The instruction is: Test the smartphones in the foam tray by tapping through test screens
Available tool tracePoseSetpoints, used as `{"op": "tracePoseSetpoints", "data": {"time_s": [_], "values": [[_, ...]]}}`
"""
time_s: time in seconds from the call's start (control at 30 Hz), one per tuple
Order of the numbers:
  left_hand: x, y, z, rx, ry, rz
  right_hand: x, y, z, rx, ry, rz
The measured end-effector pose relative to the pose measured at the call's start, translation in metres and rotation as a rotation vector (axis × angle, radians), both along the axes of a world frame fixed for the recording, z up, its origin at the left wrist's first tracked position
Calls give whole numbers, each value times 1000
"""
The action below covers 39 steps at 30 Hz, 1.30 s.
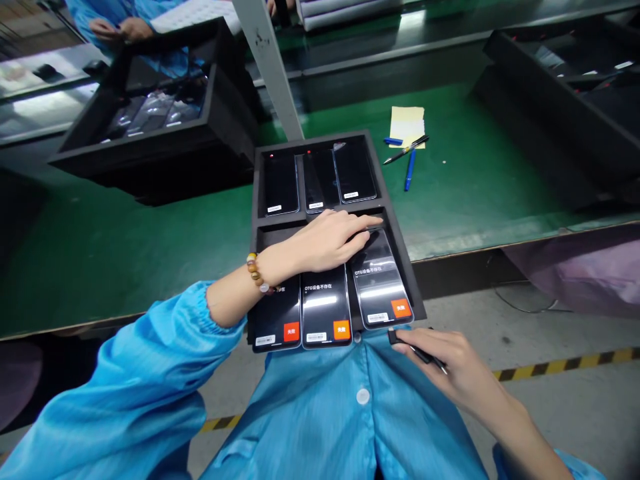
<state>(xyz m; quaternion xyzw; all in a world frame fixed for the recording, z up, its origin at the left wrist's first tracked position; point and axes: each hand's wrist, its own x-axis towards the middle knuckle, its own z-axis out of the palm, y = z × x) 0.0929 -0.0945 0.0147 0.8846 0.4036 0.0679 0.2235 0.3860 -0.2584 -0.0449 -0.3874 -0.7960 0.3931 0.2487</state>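
Observation:
A black foam tray (260, 200) juts over the bench's near edge, with three dark phones in its far row and three lit phones in its near row. My left hand (327, 237), with a bead bracelet on the wrist, lies over the near row; its fingers rest on the top of the right phone (383, 287). The middle phone (325, 307) and left phone (277, 320) show white text and orange buttons. My right hand (450, 370) pinches a small black cable plug (400, 339) just below the right phone's bottom edge.
Green bench mat (475, 180) with a yellow note pad (407, 123) and pens (410, 160) behind the tray. Large black trays stand at the far left (160, 133) and far right (565, 93). Another person's hands (120, 28) work at the top left. A white post (273, 67) rises behind the tray.

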Motion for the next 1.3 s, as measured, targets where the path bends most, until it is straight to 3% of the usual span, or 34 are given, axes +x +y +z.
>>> {"op": "tracePoseSetpoints", "data": {"time_s": [0.4, 0.6, 0.8, 0.93, 1.03, 1.17, 1.23, 1.3], "values": [[-4, -2, -3, 7, -15, -17, -2, 5, 7, -2, 30, 10], [-6, -2, -2, -16, -46, -15, -1, 3, 2, -83, 43, -43], [-6, -3, -2, -32, -19, -23, -2, 8, 7, -176, -12, -37], [-7, -2, -3, -38, -17, 1, 5, 7, 5, -93, 35, -21], [-9, 0, -4, -69, -51, 3, 9, -2, -6, 54, 177, -139], [-11, 0, -5, -117, -57, 17, 11, -23, -26, 198, 334, -522], [-13, -2, -4, -132, -44, 12, 12, -35, -34, 176, 471, -692], [-15, -3, -1, -146, -30, -12, 12, -45, -35, 57, 507, -767]]}}
